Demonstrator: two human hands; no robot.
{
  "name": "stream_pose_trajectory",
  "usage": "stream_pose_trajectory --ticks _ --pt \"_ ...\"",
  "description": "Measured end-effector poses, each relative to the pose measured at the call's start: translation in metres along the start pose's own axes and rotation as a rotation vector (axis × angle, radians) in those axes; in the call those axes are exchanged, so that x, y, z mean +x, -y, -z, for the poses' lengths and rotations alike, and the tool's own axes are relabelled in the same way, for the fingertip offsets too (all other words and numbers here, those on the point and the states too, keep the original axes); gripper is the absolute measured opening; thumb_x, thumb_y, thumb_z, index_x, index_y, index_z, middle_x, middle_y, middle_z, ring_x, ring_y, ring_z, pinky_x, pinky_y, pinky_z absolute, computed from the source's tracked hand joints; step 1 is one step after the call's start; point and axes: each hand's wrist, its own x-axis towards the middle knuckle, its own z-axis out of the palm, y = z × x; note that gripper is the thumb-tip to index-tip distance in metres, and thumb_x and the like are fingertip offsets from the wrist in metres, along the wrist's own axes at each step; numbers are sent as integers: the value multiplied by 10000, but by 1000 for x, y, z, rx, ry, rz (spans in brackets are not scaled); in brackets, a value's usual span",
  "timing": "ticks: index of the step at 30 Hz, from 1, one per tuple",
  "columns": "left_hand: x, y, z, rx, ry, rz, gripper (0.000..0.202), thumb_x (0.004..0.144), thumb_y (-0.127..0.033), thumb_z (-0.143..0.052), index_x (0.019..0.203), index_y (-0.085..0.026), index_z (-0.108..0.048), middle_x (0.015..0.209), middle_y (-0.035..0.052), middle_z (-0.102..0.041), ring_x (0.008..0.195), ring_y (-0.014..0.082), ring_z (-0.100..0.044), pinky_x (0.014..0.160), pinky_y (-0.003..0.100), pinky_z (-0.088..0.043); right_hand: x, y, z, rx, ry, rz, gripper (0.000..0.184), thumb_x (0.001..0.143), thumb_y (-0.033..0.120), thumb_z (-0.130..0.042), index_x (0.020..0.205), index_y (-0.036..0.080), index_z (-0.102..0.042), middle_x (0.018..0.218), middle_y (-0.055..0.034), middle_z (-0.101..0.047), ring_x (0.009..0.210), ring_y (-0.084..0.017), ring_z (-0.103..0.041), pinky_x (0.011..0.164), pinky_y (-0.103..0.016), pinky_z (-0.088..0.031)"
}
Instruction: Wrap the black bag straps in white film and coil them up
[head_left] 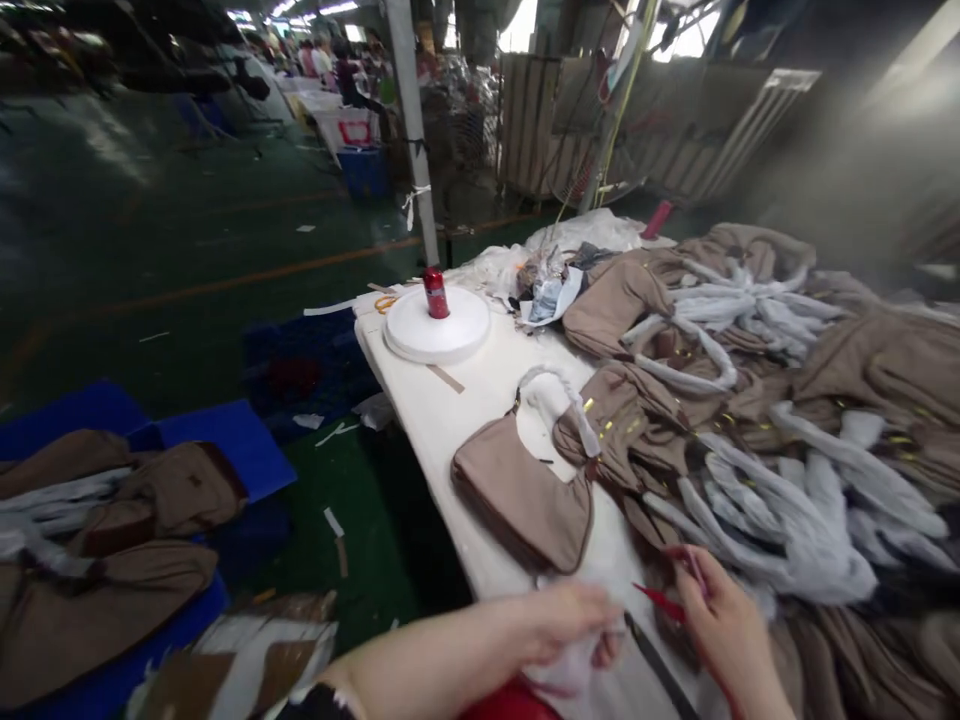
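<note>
My left hand is closed with curled fingers at the front edge of the table, gripping thin white wrapping that hangs below it. To its right, my right hand is closed around red snips, their pointed tip turned toward the left hand. A dark strap runs between the two hands. Just beyond them lies a brown handbag, its looped handle wrapped in white padding. Blur hides the finer detail of the left fingers.
Brown bags with white-wrapped handles are heaped on the right. A red can stands on a round white disc, near orange-handled scissors. On the left, a blue bin holds more bags. A metal post rises behind the table.
</note>
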Motion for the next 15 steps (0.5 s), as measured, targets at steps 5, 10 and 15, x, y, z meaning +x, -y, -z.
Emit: stream_pose_trajectory --ticks 5,10,15 --pt "16 -9 -80 -364 13 -2 523 690 -596 -818 849 -126 -653 888 102 -713 799 172 -681 805 307 -488 -145 -28 83 49 -120 -251 514 949 644 -415 891 227 -709 682 -14 -691 595 -195 -637 548 -252 -486" --pt "6 -3 -155 -326 135 -146 527 699 -568 -853 884 -124 -637 951 132 -737 928 231 -711 969 399 -469 -234 -18 111 137 -242 -279 471 954 627 -457 957 231 -711 817 -25 -737 736 -205 -682 631 -240 -502" --pt "-14 11 -197 -185 213 -179 506 730 -595 -822 834 -149 -606 906 56 -700 929 161 -650 949 313 -439 -277 -24 112 184 -275 -305 447 936 618 -512 983 226 -723 795 -17 -741 646 -191 -657 625 -254 -494"
